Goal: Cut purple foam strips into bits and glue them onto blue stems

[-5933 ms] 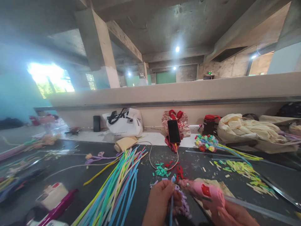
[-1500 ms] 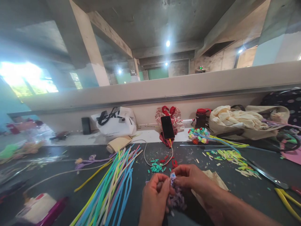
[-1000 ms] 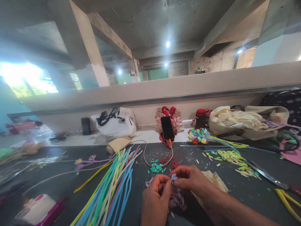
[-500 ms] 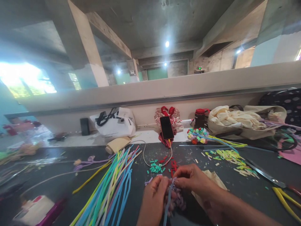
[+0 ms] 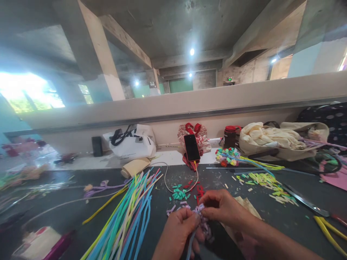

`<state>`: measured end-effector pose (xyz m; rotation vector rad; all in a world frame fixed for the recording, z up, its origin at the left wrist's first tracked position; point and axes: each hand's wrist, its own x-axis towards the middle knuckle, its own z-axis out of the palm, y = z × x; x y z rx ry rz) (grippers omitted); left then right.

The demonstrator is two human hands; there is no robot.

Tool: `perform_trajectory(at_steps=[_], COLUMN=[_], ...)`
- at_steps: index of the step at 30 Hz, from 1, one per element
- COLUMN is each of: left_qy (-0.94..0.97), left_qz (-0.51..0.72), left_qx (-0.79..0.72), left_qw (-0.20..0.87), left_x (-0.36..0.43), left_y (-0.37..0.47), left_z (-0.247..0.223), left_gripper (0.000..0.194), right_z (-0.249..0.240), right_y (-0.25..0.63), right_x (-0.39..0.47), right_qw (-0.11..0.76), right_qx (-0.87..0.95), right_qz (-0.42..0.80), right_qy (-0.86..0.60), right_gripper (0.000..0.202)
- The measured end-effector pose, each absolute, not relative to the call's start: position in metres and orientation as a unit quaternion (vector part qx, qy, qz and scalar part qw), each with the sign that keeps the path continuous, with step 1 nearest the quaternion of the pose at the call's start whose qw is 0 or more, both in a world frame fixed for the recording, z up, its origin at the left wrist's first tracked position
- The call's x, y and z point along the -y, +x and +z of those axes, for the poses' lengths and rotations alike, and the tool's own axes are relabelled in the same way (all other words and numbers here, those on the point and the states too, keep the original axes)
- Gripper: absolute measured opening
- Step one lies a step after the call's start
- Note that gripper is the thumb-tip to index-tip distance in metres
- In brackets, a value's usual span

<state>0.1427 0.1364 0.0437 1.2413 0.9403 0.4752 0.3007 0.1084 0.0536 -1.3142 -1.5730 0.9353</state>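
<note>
Blue stem [image 5: 190,245] is held over the near surface [image 5: 282,225], right of centre: pinched by the left hand [image 5: 177,229], its lilac tip [image 5: 200,208] by the right hand [image 5: 223,207], fingertips closed. Judged light, soft, bendable; best gripped just below the tip.

The right hand [image 5: 221,207], holding a pink tool earlier, now pinches the lilac tip [image 5: 200,208] of the blue stem [image 5: 191,245].
</note>
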Motion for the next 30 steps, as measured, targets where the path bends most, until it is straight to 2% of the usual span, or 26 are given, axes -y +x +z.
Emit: perform_trajectory(at_steps=[6,12,19,30], left_qy=[0.531,0.518,0.589,0.705], left_qz=[0.261,0.357,0.372,0.402], left_qx=[-0.421,-0.452,-0.482,-0.492], left_qw=[0.687,0.632,0.532,0.314], left_x=[-0.137,-0.134,-0.129,-0.131], left_y=[0.144,0.146,0.147,0.146], left_z=[0.046,0.052,0.052,0.041], left_gripper=[0.038,0.032,0.022,0.02], right_z=[0.057,0.055,0.044,0.048], right_y=[0.3,0.29,0.28,0.277], right_x=[-0.11,-0.109,-0.106,-0.103], right_qw=[0.458,0.53,0.547,0.557], right_qx=[0.594,0.451,0.411,0.371], right_qz=[0.405,0.484,0.527,0.552], right_qy=[-0.523,-0.53,-0.504,-0.498], right_gripper=[0.024,0.011,0.02,0.026])
